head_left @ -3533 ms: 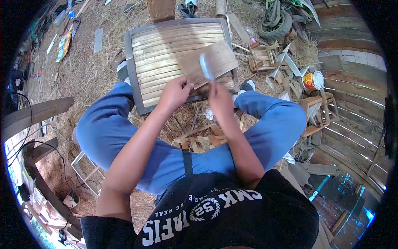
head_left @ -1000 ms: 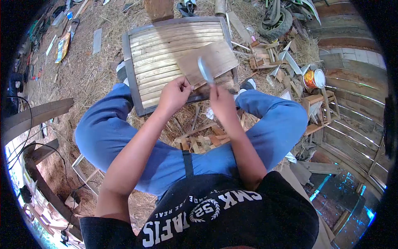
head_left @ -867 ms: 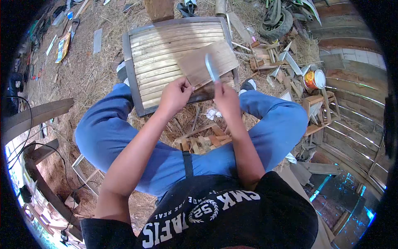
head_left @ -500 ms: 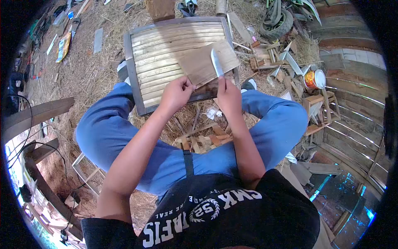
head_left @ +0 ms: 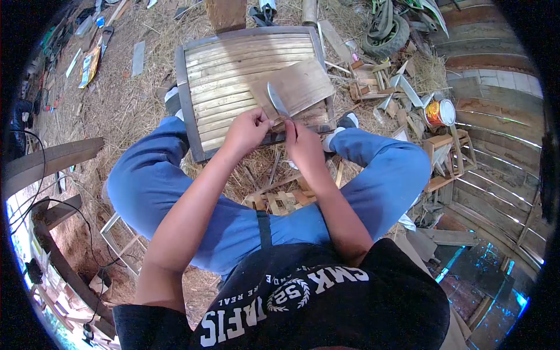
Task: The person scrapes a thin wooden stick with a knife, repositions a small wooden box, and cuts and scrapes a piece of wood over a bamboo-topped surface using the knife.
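Observation:
A thin brown board (head_left: 306, 87) lies tilted across the right part of a framed slatted panel (head_left: 224, 87). At the board's near corner my left hand (head_left: 248, 129) is closed, thumb and finger pinched; what sits between its fingertips is too small to make out. My right hand (head_left: 303, 144) is wrapped round the handle of a knife (head_left: 277, 100), close to the right of my left hand. The shiny blade points up and to the left over the board's left part. The knife's handle is mostly hidden by my fingers.
My bent legs (head_left: 382, 169) flank the panel's near side. Wood offcuts (head_left: 280, 198) lie between them. To the right are a labelled can (head_left: 440, 112), a small wooden frame (head_left: 452, 157) and a wheel (head_left: 388, 36). A wooden post (head_left: 226, 13) stands at the panel's far edge.
My right hand and the knife have moved left, nearer my left hand, and the blade now leans further left. My left hand and the board are nearly where they were.

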